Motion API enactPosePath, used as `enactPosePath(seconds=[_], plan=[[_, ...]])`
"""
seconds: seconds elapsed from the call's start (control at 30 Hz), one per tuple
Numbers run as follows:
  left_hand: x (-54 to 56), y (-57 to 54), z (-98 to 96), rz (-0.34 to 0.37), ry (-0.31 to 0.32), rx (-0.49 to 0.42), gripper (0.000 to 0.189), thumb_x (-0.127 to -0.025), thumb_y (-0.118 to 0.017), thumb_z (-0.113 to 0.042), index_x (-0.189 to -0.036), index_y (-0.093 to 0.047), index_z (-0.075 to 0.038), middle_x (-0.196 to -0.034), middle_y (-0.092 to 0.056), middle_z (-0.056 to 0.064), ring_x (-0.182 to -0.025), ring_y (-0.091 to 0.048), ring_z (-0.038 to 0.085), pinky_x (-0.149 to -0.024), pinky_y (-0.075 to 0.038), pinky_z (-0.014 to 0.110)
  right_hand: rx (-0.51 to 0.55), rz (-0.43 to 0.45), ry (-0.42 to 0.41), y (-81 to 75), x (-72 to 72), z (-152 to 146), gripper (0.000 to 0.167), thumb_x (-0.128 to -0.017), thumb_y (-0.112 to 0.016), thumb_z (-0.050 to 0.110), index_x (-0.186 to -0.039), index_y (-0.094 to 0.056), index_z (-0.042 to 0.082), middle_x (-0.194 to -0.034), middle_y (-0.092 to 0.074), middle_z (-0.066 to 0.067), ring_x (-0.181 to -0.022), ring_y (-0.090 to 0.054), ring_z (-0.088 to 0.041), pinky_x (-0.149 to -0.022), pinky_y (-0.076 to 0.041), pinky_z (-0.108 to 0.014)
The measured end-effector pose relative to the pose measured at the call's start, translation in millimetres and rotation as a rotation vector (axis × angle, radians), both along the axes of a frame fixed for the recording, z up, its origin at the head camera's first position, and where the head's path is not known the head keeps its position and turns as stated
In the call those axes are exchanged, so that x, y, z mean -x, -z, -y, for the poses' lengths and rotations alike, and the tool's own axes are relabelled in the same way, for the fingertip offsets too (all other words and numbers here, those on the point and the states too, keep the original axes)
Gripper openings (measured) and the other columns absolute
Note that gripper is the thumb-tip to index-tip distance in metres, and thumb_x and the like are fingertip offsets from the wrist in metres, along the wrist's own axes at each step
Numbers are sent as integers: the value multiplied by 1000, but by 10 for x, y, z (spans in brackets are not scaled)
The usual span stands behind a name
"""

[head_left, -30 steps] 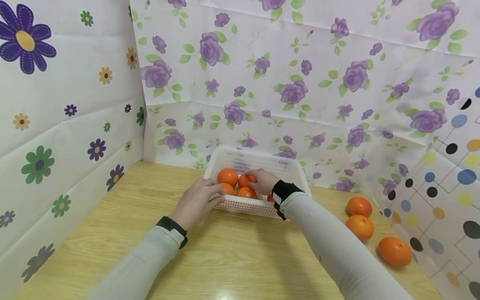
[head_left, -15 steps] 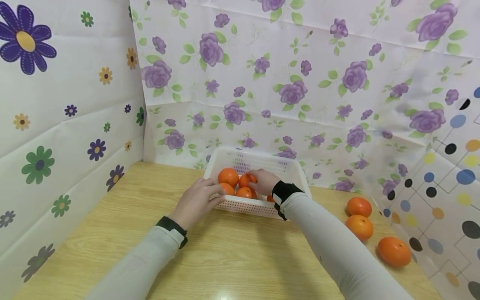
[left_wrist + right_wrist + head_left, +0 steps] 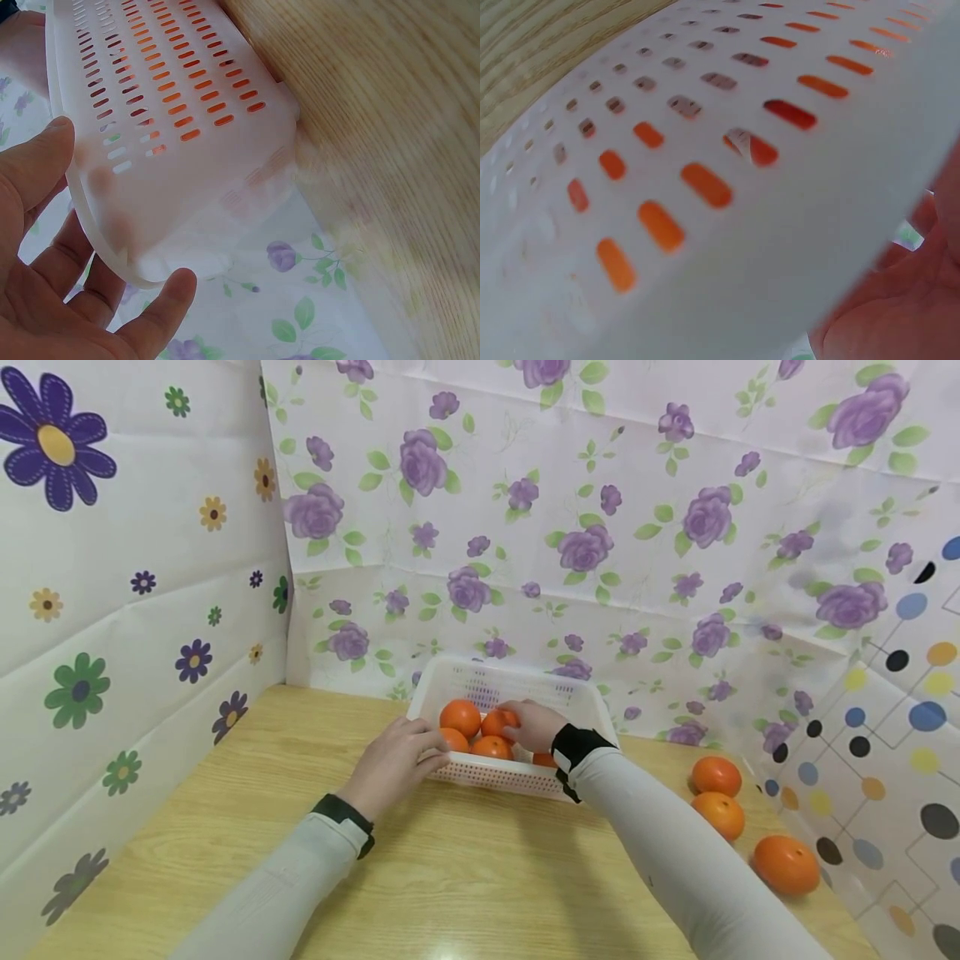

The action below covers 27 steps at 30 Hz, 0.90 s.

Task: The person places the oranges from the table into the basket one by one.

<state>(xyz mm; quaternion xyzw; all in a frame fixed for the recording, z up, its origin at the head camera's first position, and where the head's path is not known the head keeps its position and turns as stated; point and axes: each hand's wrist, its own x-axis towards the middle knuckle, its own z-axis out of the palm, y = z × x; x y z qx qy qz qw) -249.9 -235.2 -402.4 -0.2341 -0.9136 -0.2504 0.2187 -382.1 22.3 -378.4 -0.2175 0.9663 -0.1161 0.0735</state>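
Observation:
A white perforated plastic basket (image 3: 487, 774) stands against the back wall with several oranges in it. My left hand (image 3: 393, 762) grips its near left corner; in the left wrist view the thumb (image 3: 46, 161) lies outside the rim and fingers reach behind it. Inside the basket, my right hand (image 3: 536, 727) holds an orange (image 3: 497, 724) in the back row. Beside that fruit sit another orange (image 3: 460, 718) and a front orange (image 3: 492, 747). The right wrist view shows mostly the basket wall (image 3: 780, 225), with part of my right hand (image 3: 900, 311) behind it.
Three loose oranges lie on the right of the wooden table (image 3: 450, 868): a far orange (image 3: 716, 775), a middle orange (image 3: 718, 815) and a near orange (image 3: 786, 865). Flower-printed sheets (image 3: 525, 568) enclose the back and left; a dotted sheet (image 3: 892, 760) borders the right.
My right hand has shifted slightly to the right within the basket, and the orange at its fingers has moved a little with it. The back left orange has also edged right. My left hand stays put.

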Motion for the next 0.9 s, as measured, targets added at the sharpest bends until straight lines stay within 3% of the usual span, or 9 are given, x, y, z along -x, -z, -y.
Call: enactPosePath(seconds=[0.17,0.47,0.7,0.9], plan=[[4,4,-6,4,-4,1,14,-96,-88,-22,-106,-84,-14,-109,-74,0,-100,-61,25,-90,-56,42,-5,-27,-41,29,54,-132,54,-113,-67,27,-163,-53,12,-160,-57,-20,-148,-53,-41,-122,-42,-58],[-10,7,0,-3,-5,-7,12,-97,-89,-19,-106,-83,-13,-109,-75,1,-102,-62,26,-89,-57,42,-32,-72,-55,-104,-36,-350,58,-113,-67,27,-165,-50,10,-164,-52,-23,-148,-52,-43,-120,-45,-59],[-8,12,-1,-1,-5,-3,13,-97,-88,-22,-107,-83,-14,-110,-74,0,-101,-61,24,-87,-56,41,-12,-120,-59,-340,-295,-545,58,-113,-67,26,-165,-49,8,-165,-50,-24,-151,-49,-44,-121,-42,-60],[-7,9,-1,3,-3,3,16,-97,-88,-24,-108,-83,-13,-110,-74,0,-101,-62,24,-89,-56,42,11,-186,-79,-441,-492,-734,57,-112,-68,24,-163,-51,6,-164,-51,-25,-150,-48,-48,-120,-42,-62]])
